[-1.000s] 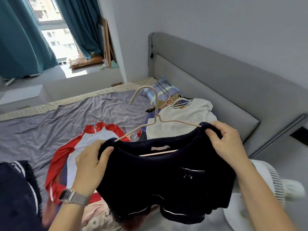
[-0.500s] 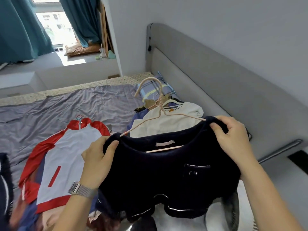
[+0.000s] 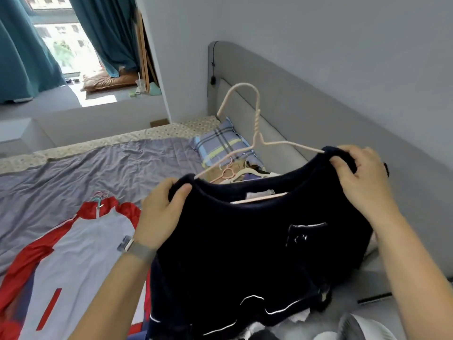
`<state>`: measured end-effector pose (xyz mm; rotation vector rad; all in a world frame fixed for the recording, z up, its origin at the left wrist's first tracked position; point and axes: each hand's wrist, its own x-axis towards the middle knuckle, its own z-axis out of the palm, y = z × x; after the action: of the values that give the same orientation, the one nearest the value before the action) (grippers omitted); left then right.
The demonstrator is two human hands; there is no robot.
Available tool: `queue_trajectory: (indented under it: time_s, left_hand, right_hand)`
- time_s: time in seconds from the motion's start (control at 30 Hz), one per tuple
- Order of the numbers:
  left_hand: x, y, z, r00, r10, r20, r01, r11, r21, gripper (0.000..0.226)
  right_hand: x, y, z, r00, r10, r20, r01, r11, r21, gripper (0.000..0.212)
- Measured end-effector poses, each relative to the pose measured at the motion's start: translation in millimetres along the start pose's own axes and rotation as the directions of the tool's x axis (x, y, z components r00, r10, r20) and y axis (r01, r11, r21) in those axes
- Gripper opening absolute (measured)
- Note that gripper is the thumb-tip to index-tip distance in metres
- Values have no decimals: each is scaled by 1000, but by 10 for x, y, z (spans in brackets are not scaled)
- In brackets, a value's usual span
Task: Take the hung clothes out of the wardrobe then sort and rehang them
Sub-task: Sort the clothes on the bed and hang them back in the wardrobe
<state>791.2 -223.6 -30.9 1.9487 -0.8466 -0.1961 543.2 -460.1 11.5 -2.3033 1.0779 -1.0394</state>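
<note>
A dark navy knit top [image 3: 245, 241] with white trim hangs on a cream hanger [image 3: 255, 133], held up over the bed. My left hand [image 3: 161, 212] grips the top's left shoulder, with a watch on that wrist. My right hand [image 3: 360, 177] grips the right shoulder, fingers curled over the fabric. The hanger's hook sticks up between my hands. On the bed to the left lies a red, white and blue jacket [image 3: 73, 261]. Behind the top, a pile of clothes on pink and white hangers [image 3: 230, 171] is partly hidden.
The bed has a grey-purple sheet [image 3: 98, 168] and a plaid pillow [image 3: 220, 143] by the grey padded headboard [image 3: 306, 114]. Teal curtains [image 3: 22, 57] frame a window at the far left. A white fan [image 3: 355, 330] shows at the bottom right.
Both hands have lifted the navy top and hanger a little higher and farther right. The view has shifted, so the white garment behind is now hidden by the top.
</note>
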Motion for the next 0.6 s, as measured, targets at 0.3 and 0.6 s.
queue_trajectory:
  time_s: [0.3,0.6]
  left_hand:
    - [676,-700,793,986,-82,-147,128,934,335,32]
    - [619,-1075,1045,889,-399,-223,453,837,308,31]
  right_hand:
    - [636,776,1323,980,170,103,-169,985,-17,17]
    - [1550,1639,2662,895,212,392,-113,959,-260,21]
